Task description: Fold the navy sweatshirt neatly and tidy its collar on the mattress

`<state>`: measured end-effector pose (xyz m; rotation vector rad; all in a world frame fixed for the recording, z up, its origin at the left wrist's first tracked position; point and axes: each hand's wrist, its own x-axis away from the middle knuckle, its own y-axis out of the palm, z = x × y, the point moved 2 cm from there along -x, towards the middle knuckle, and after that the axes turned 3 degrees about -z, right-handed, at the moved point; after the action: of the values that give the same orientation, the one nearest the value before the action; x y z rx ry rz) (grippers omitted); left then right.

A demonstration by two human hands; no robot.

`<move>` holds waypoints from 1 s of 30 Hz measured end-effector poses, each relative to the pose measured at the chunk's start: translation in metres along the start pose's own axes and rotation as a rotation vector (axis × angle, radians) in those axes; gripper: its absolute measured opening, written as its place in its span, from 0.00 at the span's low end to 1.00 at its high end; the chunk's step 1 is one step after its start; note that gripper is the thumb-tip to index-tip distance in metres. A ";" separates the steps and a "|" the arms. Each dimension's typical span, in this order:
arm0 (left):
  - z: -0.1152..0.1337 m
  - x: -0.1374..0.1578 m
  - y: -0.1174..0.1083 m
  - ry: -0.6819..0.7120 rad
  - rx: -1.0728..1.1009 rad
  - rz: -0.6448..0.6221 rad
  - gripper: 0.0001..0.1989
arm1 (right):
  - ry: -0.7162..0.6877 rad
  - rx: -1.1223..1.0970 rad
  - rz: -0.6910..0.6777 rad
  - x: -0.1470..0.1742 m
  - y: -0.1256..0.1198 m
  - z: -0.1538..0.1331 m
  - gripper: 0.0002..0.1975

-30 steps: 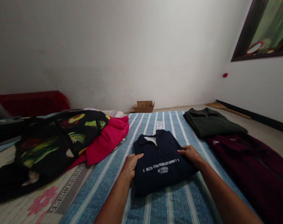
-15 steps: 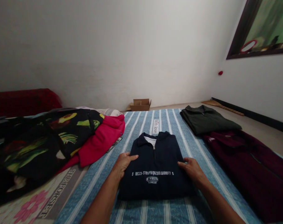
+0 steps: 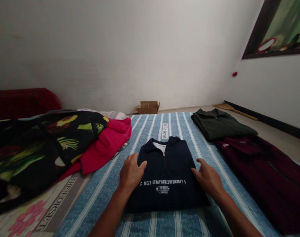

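Note:
A folded navy half-zip sweatshirt [image 3: 174, 171] lies flat on the striped blue bedsheet [image 3: 88, 210], its collar away from me and white lettering across the front. At its left edge is my left hand [image 3: 132, 171], open, the thumb over the fabric and apart from the fingers. My right hand [image 3: 208, 176] is by the right edge, also open, with thumb and forefinger spread. Whether the right thumb touches the cloth I cannot tell. Both hands' outer fingers are partly hidden.
Folded dark green [image 3: 221, 123] and maroon [image 3: 261, 174] garments lie on the right. To the left is a heap with a black fruit-print garment [image 3: 41, 148] and a pink one [image 3: 106, 141]. A cardboard box [image 3: 148, 107] stands by the far wall.
Both hands have loosened from the sweatshirt's side edges, and their fingers have spread. The sweatshirt stays in place; the view has shifted slightly.

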<state>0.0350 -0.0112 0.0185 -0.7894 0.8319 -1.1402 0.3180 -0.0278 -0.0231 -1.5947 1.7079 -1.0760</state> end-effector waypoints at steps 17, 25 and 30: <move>0.051 0.040 0.046 0.458 -0.220 -0.374 0.30 | -0.527 0.261 0.331 -0.001 0.041 -0.024 0.10; 0.087 0.018 0.036 0.413 -0.140 -0.229 0.18 | -0.521 0.232 0.345 -0.002 0.040 -0.025 0.10; 0.110 0.013 0.060 0.477 -0.145 -0.158 0.13 | -0.495 0.188 0.315 -0.003 0.038 -0.025 0.10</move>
<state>0.1599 0.0019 0.0166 -0.7194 1.2772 -1.4500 0.2776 -0.0218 -0.0426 -1.2831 1.4117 -0.6013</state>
